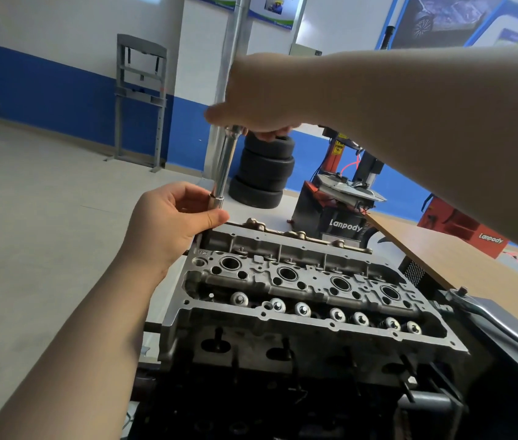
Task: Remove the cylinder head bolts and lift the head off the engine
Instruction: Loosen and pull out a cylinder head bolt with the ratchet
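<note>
Both hands hold the extension bar point(224, 163) near-upright over the cylinder head point(299, 281).

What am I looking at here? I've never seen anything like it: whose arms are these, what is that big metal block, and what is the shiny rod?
There is one picture, taken by a camera worn on a person's head, so you look down along their own two arms. No robot is involved.

The grey metal block is a cylinder head sitting on top of an engine, open on top with a row of round holes. The job is to unscrew its bolts and lift it off.

The shiny rod is a long socket extension, standing nearly upright above the head's far left corner. The right hand grips its top; the left hand pinches its lower end to guide it.

A ratchet wrench lies at the right, beside a wooden bench. Stacked tyres stand behind.
</note>
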`<act>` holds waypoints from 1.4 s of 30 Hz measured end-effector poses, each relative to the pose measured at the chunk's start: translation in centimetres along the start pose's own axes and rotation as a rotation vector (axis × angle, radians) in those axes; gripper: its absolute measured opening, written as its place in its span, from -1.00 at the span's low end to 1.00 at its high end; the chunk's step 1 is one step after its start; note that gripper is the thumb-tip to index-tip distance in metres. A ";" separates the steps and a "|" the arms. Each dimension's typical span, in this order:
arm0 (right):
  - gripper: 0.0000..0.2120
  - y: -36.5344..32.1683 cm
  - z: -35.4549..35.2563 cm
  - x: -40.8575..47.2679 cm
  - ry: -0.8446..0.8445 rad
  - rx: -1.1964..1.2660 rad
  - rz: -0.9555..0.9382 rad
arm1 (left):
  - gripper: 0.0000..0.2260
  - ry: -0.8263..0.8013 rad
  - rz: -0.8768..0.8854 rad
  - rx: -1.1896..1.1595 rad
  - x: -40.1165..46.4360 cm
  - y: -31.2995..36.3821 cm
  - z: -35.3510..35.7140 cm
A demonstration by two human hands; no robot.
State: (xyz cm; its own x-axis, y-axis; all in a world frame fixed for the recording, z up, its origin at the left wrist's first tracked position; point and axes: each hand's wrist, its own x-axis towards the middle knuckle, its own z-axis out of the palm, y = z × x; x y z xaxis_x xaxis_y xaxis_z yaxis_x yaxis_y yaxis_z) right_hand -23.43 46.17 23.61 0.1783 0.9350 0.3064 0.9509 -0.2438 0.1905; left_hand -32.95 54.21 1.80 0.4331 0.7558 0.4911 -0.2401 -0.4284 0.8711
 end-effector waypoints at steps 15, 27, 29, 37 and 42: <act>-0.57 0.3 0.4 0.0 0.091 -0.095 -0.053 | -0.68 0.003 0.002 -0.008 -0.1 0.2 0.3; -0.53 1.0 0.6 0.3 -0.006 -0.018 -0.023 | -0.66 0.018 0.020 0.016 0.0 0.2 0.5; -0.57 1.0 0.7 0.2 0.041 -0.115 -0.082 | -0.72 0.045 0.052 0.094 -0.1 0.1 0.5; -0.93 1.2 0.0 -0.6 0.001 0.218 -0.156 | -0.85 -0.092 -0.002 -0.075 0.3 -0.4 -0.2; -0.60 1.0 0.2 0.6 0.016 0.034 -0.071 | -0.68 -0.002 0.043 0.058 -0.3 0.4 0.6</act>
State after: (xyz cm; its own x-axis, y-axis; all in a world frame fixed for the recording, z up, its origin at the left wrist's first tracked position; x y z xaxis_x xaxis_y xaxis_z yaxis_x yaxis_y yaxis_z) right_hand -22.32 46.52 23.83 0.1060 0.9453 0.3085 0.9691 -0.1677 0.1808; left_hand -32.65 53.54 2.01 0.4250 0.7351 0.5282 -0.2082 -0.4885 0.8474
